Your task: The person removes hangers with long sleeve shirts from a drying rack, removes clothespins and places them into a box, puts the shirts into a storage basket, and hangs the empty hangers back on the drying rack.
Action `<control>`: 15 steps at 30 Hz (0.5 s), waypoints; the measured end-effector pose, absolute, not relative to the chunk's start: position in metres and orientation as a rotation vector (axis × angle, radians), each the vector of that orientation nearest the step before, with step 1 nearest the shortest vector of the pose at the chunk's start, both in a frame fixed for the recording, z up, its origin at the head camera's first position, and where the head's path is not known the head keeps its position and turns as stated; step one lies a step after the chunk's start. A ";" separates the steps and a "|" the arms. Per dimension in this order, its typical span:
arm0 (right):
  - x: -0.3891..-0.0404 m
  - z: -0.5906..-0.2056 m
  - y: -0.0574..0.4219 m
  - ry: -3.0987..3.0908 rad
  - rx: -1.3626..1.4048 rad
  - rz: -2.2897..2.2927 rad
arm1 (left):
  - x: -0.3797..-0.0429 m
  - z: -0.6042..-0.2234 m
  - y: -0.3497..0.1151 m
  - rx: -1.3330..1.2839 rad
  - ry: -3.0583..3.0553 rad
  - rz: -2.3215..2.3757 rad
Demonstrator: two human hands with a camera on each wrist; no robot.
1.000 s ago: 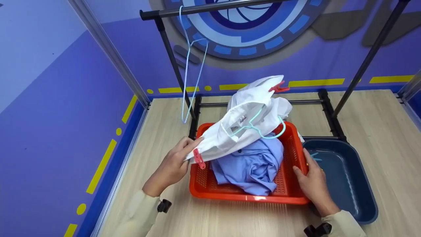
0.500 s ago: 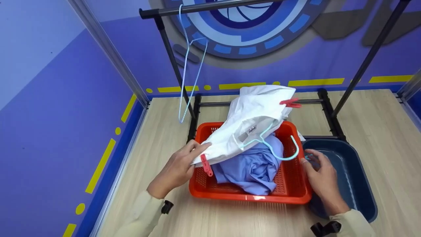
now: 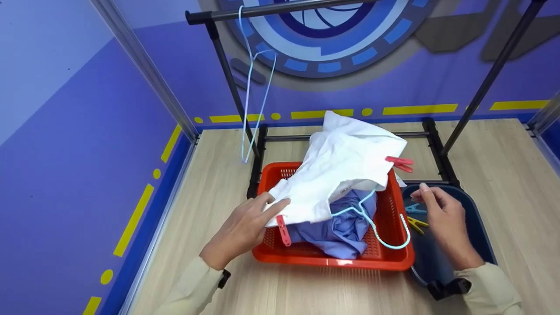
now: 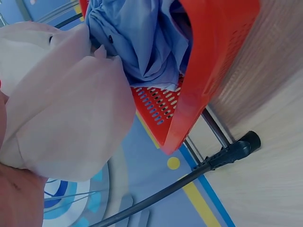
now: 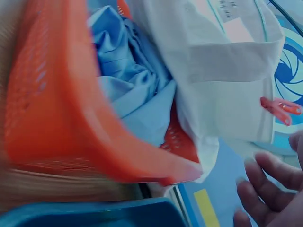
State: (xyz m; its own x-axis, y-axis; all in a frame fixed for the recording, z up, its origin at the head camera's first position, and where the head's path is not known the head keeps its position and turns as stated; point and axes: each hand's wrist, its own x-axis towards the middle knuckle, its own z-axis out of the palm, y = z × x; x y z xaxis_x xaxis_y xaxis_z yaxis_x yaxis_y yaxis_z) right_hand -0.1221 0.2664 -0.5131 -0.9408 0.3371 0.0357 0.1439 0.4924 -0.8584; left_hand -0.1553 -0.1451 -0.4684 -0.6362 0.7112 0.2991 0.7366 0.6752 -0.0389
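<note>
A white shirt (image 3: 345,153) on a pale blue hanger (image 3: 367,214) is held over the red basket (image 3: 332,262). My left hand (image 3: 240,225) grips it at the left shoulder, beside a red clothespin (image 3: 283,230). Another red clothespin (image 3: 399,163) is clipped at the far shoulder. The hanger's hook points down to the right. Inside the basket a crumpled blue shirt (image 3: 345,236) lies partly hidden beneath the white one. My right hand (image 3: 448,223) is over the dark blue basin (image 3: 472,205), fingers loosely bent with nothing between them, as the right wrist view also shows.
A blue clothespin (image 3: 415,209) and a yellow clothespin (image 3: 417,224) lie in the basin. Behind stands a black garment rack (image 3: 227,70), with a bare light blue hanger (image 3: 249,87) on its top bar. A purple-blue wall (image 3: 87,131) borders the left side.
The white shirt has turned, its far shoulder and hook swinging right and toward me. My right hand has left the basket's right rim and moved right over the basin.
</note>
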 end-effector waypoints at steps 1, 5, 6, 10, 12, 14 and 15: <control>-0.125 -0.511 0.268 -2.542 -0.399 1.457 | -0.155 -0.469 -0.145 -1.160 -2.592 -0.113; -0.134 -0.503 0.270 -2.533 -0.356 1.553 | -0.153 -0.472 -0.143 -1.187 -2.557 -0.081; -0.136 -0.501 0.270 -2.526 -0.355 1.577 | -0.153 -0.472 -0.143 -1.196 -2.547 -0.076; -0.141 -0.498 0.269 -2.500 -0.371 1.667 | -0.152 -0.474 -0.141 -1.227 -2.529 -0.059; -0.142 -0.497 0.268 -2.478 -0.375 1.718 | -0.151 -0.475 -0.140 -1.236 -2.533 -0.054; -0.143 -0.496 0.268 -2.458 -0.370 1.767 | -0.151 -0.477 -0.140 -1.234 -2.545 -0.050; -0.143 -0.496 0.268 -2.450 -0.367 1.788 | -0.151 -0.477 -0.140 -1.233 -2.551 -0.048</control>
